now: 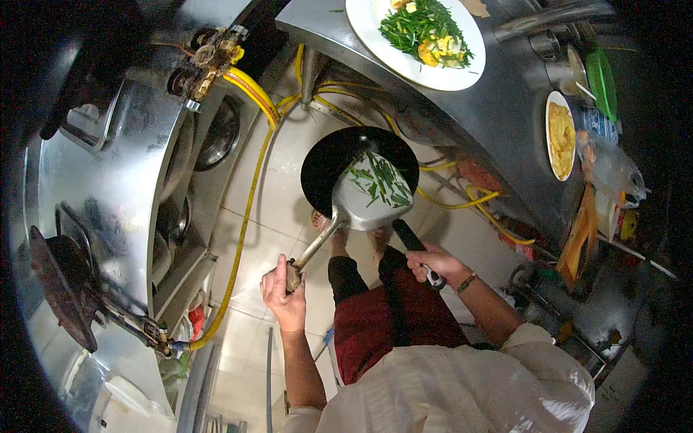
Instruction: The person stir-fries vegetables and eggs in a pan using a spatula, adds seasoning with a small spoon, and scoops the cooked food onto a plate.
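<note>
My left hand (pixel 285 295) grips the end of a metal wok spatula (pixel 354 214), with one finger stretched along its handle. Cut green chive-like stalks (pixel 381 181) lie on its broad blade, which is over the black wok (pixel 325 168). My right hand (pixel 439 263) is closed around the wok's black handle, holding the wok above the tiled floor. Beyond the wok, at the top, a white oval plate (pixel 368 40) holds cut green stalks and pieces of yellow and white egg. The wok's inside is partly hidden by the spatula.
The steel counter (pixel 465 108) runs along the right, bearing an oval plate of yellow food (pixel 562 135) and a green container (pixel 601 84). At left are a steel stove unit (pixel 135 151), a round burner (pixel 65 287) and gas valves (pixel 208 59). A yellow hose (pixel 250 200) crosses the floor.
</note>
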Demonstrator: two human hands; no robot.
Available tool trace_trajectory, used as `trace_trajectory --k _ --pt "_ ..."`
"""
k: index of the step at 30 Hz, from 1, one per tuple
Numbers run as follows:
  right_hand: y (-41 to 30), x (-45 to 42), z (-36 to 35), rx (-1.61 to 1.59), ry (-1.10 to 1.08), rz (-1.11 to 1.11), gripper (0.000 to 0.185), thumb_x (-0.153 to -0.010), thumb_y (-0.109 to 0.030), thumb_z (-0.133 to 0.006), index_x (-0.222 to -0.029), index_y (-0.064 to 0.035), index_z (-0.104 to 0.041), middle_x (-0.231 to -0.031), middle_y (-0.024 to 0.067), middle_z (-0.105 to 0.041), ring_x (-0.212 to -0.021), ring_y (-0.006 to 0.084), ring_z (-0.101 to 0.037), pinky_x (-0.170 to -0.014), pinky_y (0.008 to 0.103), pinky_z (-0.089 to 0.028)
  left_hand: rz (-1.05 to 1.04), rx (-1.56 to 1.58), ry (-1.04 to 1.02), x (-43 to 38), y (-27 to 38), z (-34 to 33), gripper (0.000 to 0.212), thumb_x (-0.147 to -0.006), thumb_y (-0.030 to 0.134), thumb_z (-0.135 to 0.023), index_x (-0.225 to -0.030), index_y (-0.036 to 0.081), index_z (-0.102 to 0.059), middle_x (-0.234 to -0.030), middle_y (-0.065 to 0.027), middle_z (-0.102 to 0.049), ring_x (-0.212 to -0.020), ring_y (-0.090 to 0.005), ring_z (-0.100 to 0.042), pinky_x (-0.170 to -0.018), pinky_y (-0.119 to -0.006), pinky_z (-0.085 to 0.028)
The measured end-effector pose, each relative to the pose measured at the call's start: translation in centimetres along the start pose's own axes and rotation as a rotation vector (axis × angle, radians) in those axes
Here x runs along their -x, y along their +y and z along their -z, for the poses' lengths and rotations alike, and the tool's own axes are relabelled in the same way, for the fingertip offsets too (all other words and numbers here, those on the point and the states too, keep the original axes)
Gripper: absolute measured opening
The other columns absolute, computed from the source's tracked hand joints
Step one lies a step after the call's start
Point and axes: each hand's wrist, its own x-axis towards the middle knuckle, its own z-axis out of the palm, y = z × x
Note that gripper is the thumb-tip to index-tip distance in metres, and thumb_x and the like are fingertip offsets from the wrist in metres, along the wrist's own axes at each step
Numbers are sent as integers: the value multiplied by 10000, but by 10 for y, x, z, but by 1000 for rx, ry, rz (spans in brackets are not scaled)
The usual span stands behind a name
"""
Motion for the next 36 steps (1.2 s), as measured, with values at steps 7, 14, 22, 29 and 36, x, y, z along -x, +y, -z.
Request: trace_trajectory --k 7,14,22,29,36 --pt "-15 -24 6 -29 2 -49 171 -922 -173 -511 -771 -98 -483 -623 -27 -445 -501 84 -414 -468 245 -372 112 -17 37 -3 -9 -26 622 -581 9 -744 -1171 54 -554 -873 -78 -580 -855 -263 -521 -817 -373 -396" --pt "-23 -50 45 -10 -149 -115 228 -945 -218 -463 -744 -117 -429 -629 -42 -408 -495 82 -395 -463 237 -355 203 -52 24 -12 -25 -58 399 -608 78 -741 -970 45 -575 -893 -95 -582 -874 -276 -527 -810 -372 -388" --pt "-19 -17 47 231 -7 -199 328 -937 -310 -484 -671 -121 -458 -619 -22 -473 -489 98 -458 -471 252 -403 440 320 20 14 -11 -69 306 -668 22 -715 -934 11 -564 -828 -97 -542 -772 -234 -528 -728 -324 -435" --pt "-9 -51 23 808 293 14 527 -886 -261 -566 -1250 59 -356 -582 35 -509 -474 105 -485 -429 276 -426 576 303 45 48 -33 -79 265 -724 -11 -684 -957 -20 -559 -788 5 -502 -729 -93 -458 -703 -222 -410" --pt "-34 -121 26 899 591 152 655 -907 -220 -516 -1346 109 -157 -600 82 -521 -486 178 -511 -450 316 -444 720 483 156 66 -44 -79 275 -708 0 -704 -950 -24 -576 -778 1 -509 -698 -93 -469 -663 -227 -417"
